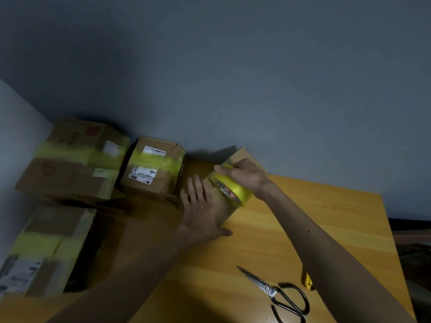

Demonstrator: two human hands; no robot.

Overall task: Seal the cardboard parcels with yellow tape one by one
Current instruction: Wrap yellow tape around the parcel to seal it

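Observation:
A brown cardboard parcel stands on the wooden table near the wall. My left hand lies flat on its near side, fingers straight. My right hand grips a roll of yellow tape from above and holds it against the parcel's right edge. Three parcels banded with yellow tape sit to the left: a large one in the corner, a smaller one beside it, and one at the near left. The picture is dim and blurred at the left.
Black-handled scissors lie on the table at the front right, blades pointing left. A small yellow object peeks out behind my right forearm. A grey wall runs behind the table. The table's right edge drops off to a dark floor.

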